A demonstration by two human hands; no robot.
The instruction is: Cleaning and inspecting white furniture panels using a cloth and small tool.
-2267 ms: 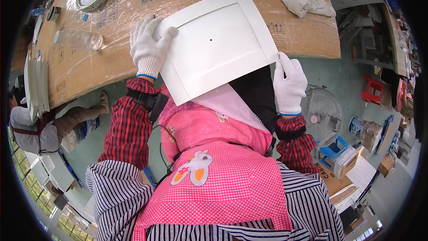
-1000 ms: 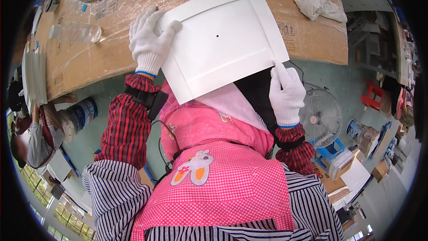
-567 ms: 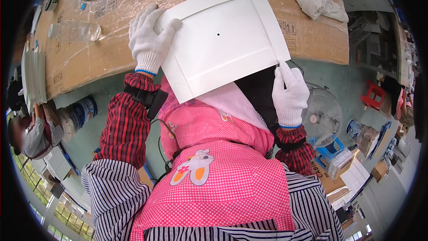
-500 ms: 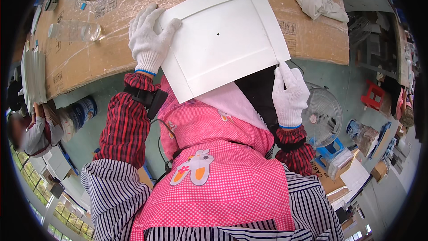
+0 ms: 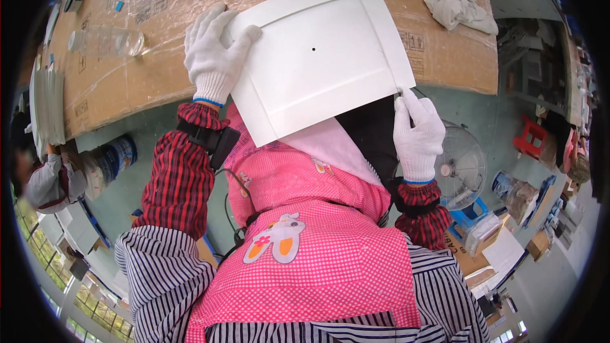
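A white rectangular panel (image 5: pixel 324 57) with a raised border and a small dark hole in its middle lies at a slant on the table, its near edge overhanging toward my apron. My left hand (image 5: pixel 216 47), in a white knit glove, holds its left side, thumb across the face and fingers along the far left corner. At the near right corner, my right hand (image 5: pixel 418 130), gloved too, is closed in a pinch. Something small and dark shows at those fingertips, against the panel's edge; most of it is hidden.
A cardboard-covered table (image 5: pixel 159 82) carries a clear bottle (image 5: pixel 107 42) at left and a crumpled white cloth (image 5: pixel 454 0) at far right. On the floor at right are a fan (image 5: pixel 460 165) and a red stool (image 5: pixel 530 138). Another person's sleeve (image 5: pixel 47 184) appears at far left.
My right hand has shifted slightly right and toward me, still pinched by the panel's corner. The panel and my left hand have barely moved.
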